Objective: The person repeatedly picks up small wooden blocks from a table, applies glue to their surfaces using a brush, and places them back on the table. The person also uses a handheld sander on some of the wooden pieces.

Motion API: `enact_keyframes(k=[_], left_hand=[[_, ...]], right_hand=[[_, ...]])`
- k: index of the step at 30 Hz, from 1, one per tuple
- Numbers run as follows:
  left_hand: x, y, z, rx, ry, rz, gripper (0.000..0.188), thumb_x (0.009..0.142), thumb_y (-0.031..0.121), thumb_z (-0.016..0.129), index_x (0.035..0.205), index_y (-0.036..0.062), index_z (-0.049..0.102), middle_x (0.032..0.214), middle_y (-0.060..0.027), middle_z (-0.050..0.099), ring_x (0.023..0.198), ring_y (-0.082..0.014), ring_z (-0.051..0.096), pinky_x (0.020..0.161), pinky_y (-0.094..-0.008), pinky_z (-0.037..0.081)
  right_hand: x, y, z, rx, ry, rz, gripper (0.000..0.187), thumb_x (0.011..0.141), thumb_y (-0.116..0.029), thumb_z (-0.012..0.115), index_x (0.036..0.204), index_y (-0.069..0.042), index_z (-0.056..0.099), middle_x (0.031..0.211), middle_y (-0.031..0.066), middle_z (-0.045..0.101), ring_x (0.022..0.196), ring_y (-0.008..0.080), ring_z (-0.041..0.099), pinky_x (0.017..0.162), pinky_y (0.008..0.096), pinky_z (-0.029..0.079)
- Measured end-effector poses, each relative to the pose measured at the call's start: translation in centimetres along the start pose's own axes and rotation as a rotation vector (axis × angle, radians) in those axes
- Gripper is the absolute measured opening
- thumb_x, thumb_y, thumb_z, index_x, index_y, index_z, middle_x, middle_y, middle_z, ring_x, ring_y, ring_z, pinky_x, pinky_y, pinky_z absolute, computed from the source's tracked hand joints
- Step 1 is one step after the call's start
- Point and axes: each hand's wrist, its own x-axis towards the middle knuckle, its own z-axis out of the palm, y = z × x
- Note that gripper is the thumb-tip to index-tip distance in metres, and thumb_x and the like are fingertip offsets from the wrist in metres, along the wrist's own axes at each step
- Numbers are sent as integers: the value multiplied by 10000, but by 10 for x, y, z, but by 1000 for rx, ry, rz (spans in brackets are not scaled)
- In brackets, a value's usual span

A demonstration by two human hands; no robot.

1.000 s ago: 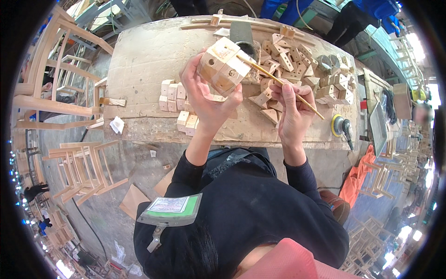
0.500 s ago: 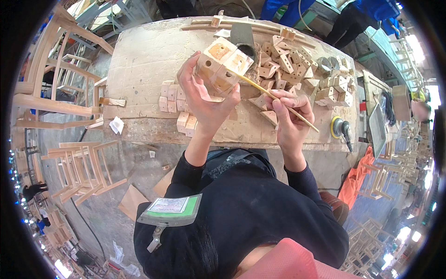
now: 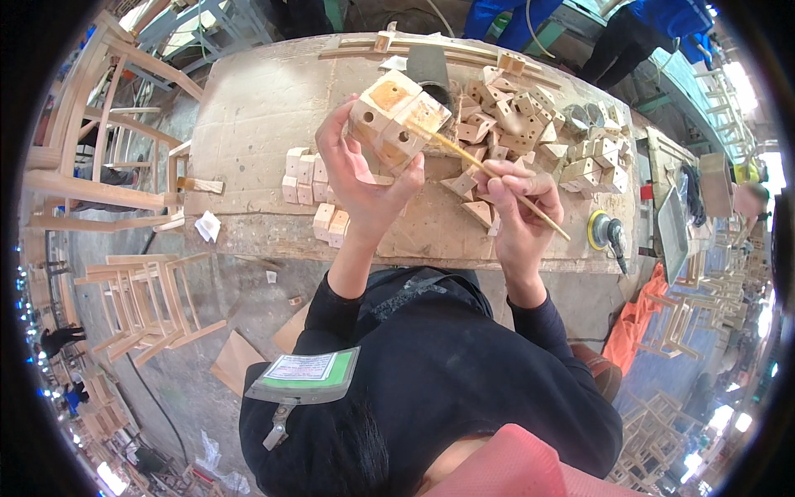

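Note:
My left hand point(image 3: 362, 174) grips a group of drilled wooden blocks point(image 3: 397, 116) held together above the table, fingers round the left side and thumb below. Orange-brown smears mark the upper faces, and dark holes show on the front ones. In my right hand point(image 3: 523, 203) a thin wooden stick point(image 3: 464, 155) is pinched between thumb and fingers. It slants up to the left, and its far tip meets the right face of the blocks. A dark grey tube-shaped container point(image 3: 428, 66) lies just behind the blocks.
Loose wooden blocks point(image 3: 513, 124) are heaped right of centre on the worktable point(image 3: 257, 99). Smaller rows of blocks point(image 3: 305, 176) stand at left. An orbital sander point(image 3: 607, 232) sits near the right edge. Wooden chair frames point(image 3: 149, 298) stand on the floor at left.
The stick's tip has shifted slightly across the right face of the blocks, which has a wider orange-brown smear. Both hands keep almost the same place.

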Motion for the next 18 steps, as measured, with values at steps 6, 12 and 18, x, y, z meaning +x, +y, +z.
enact_keyframes(k=[6,12,18], left_hand=[[1,1,12,20,-26,0,832,624,38,749,1338,21,322,1290,-124,375,1229,-228,400,1045,-389,320],[17,-12,50,22,4,-114,763,649,45,748,1302,-20,358,1232,-123,432,1141,-209,460,1005,-363,362],[59,-74,170,-118,-108,-459,732,688,206,780,1263,-44,404,1142,-126,517,1056,-184,507,960,-319,400]], right_hand=[[12,0,-19,-102,-41,-23,104,839,123,599,859,28,561,1088,216,622,968,280,657,848,338,556],[17,-21,-68,-240,32,-50,158,819,127,617,757,-17,606,1046,159,661,986,226,653,840,303,526],[15,-50,-163,-285,396,-64,152,827,123,603,777,-20,600,1069,190,654,1015,250,641,840,336,533]])
